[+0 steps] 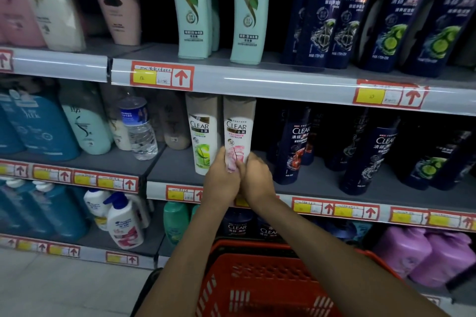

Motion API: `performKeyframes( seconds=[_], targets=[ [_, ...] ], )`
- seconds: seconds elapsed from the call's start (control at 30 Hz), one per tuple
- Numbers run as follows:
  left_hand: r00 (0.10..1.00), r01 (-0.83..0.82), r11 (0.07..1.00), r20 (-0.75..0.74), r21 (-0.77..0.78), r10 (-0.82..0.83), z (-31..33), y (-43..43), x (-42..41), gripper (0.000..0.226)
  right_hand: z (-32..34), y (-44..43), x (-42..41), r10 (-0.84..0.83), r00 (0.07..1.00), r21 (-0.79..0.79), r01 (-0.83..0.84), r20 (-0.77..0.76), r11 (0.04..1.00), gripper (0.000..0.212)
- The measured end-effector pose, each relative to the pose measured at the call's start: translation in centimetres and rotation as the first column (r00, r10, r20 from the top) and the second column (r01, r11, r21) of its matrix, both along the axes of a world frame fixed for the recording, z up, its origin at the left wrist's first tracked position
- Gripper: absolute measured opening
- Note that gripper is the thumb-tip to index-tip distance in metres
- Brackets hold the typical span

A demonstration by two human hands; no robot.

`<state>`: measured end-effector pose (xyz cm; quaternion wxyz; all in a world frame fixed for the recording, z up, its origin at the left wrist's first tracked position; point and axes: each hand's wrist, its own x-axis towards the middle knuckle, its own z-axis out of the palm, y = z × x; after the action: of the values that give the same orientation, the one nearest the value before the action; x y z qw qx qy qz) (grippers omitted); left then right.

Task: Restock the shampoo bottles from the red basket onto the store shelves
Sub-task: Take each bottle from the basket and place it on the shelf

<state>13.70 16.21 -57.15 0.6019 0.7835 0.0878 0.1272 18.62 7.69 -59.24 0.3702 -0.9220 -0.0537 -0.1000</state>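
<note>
A white CLEAR shampoo bottle with a pink flower label (238,131) stands upright on the middle shelf (322,183). My left hand (222,177) and my right hand (257,177) both grip its lower end from the front. Just to its left stands a white CLEAR bottle with a green label (203,134), touching or nearly touching it. The red basket (257,285) sits low in front of me, under my forearms; what it contains is hidden.
Dark blue CLEAR bottles (293,147) stand to the right on the same shelf, with a gap beside the pink-label bottle. A clear water bottle (140,128) and teal bottles stand to the left. The shelf above (257,80) holds mint SLEK and dark CLEAR bottles.
</note>
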Motion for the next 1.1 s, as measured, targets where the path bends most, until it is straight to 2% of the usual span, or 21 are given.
performKeyframes(
  seconds=[0.23, 0.5, 0.63, 0.7, 0.87, 1.0, 1.1],
  targets=[
    [0.999, 0.029, 0.994, -0.013, -0.103, -0.030, -0.4, 0.3, -0.1, 0.030, 0.0, 0.1, -0.1, 0.018, 0.993, 0.017, -0.016, -0.121, 1.000, 0.033],
    [0.995, 0.075, 0.968, -0.051, -0.240, -0.090, -0.1, 0.3, -1.7, 0.058, 1.6, -0.2, -0.9, -0.005, 0.983, -0.006, 0.004, -0.185, 1.000, 0.027],
    [0.992, 0.060, 0.982, -0.099, -0.177, -0.078, -0.4, 1.1, -2.2, 0.073, 2.1, -1.7, -3.2, -0.027, 0.985, -0.037, 0.021, -0.172, 0.999, 0.028],
    [0.993, 0.050, 0.988, -0.101, -0.144, -0.065, -0.5, 1.3, -2.6, 0.075, 2.3, -3.0, -4.9, 0.008, 0.992, -0.024, -0.011, -0.126, 1.000, 0.039],
    [0.994, 0.051, 0.995, -0.096, -0.083, -0.058, -0.1, 1.0, -4.7, 0.068, 4.3, -7.8, -9.0, 0.083, 0.993, -0.023, -0.085, -0.088, 0.996, 0.054],
    [0.996, 0.068, 0.993, -0.064, 0.098, -0.062, -0.1, -0.2, -6.2, 0.064, 5.2, -12.2, -11.4, 0.099, 0.991, -0.106, -0.108, -0.090, 0.988, 0.064],
    [0.994, 0.104, 0.980, -0.030, 0.172, -0.100, -0.3, -1.8, -7.2, 0.061, 4.8, -15.2, -12.7, 0.118, 0.988, -0.181, -0.135, -0.103, 0.974, 0.075]
  ],
)
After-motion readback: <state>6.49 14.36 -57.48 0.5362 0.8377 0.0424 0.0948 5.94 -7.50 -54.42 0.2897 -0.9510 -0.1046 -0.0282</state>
